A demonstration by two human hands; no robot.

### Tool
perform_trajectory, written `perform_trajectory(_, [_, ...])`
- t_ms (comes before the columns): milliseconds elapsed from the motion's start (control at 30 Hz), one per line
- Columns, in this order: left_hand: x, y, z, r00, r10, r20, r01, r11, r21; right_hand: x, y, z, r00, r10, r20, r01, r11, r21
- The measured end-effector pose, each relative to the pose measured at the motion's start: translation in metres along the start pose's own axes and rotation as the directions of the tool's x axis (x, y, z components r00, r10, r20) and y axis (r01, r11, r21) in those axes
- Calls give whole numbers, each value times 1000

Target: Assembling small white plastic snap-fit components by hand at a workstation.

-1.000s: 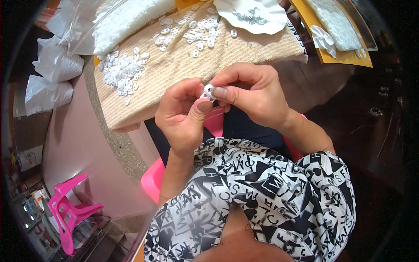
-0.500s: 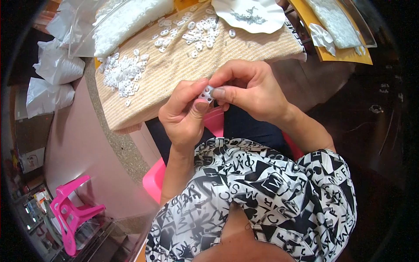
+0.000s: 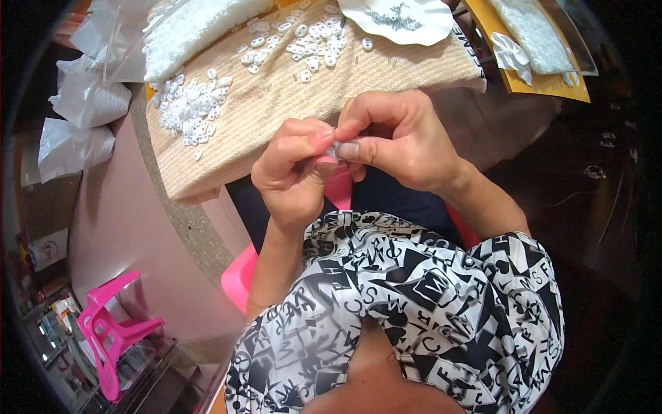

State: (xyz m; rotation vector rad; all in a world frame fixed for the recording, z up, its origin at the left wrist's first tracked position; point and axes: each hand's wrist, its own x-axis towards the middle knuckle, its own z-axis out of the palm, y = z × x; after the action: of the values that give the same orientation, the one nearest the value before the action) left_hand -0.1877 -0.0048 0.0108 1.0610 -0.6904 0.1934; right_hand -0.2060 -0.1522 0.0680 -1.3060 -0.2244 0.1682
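A small white plastic piece is pinched between both hands, just past the near edge of the cloth-covered table. My left hand grips it from the left with thumb and fingertips. From the right, my right hand closes thumb and index finger over it. The fingers hide most of the piece. Beyond the hands, similar white pieces with holes lie in a dense pile at the left and a looser scatter farther back. A white wavy-edged dish at the far right holds a heap of small dark pins.
Striped beige cloth covers the table. Clear containers of white pieces stand at the back left and far right. White plastic bags sit at the left. A pink plastic chair is at the lower left.
The fingertips have closed in around the white piece, and its dotted face, visible before, is now mostly covered. The view has shifted slightly.
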Motion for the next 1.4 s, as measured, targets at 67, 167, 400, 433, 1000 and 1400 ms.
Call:
perform_trajectory(67, [-1,-6,-3,1000,-28,8,28,1000,-5,4,1,-4,1000,8,22,-7,998,-69])
perform_trajectory(167, [1,-11,-4,1000,-7,13,8,999,-46,7,3,-6,995,87,51,-86,996,-25])
perform_trajectory(400, [6,-16,-7,999,-35,-6,35,999,-20,13,5,-4,991,136,3,-135,980,143])
perform_trajectory(433, [6,-17,-7,979,-199,-40,186,961,-205,15,4,-7,985,171,-30,-166,977,135])
perform_trajectory(1000, [19,-16,-38,940,-271,-206,340,772,537,218,-51,-128,822,-565,64,99,30,-995])
perform_trajectory(1400, [129,-99,-40,919,-199,339,-283,262,922,112,-17,-210,963,-138,-233,-231,29,-973])
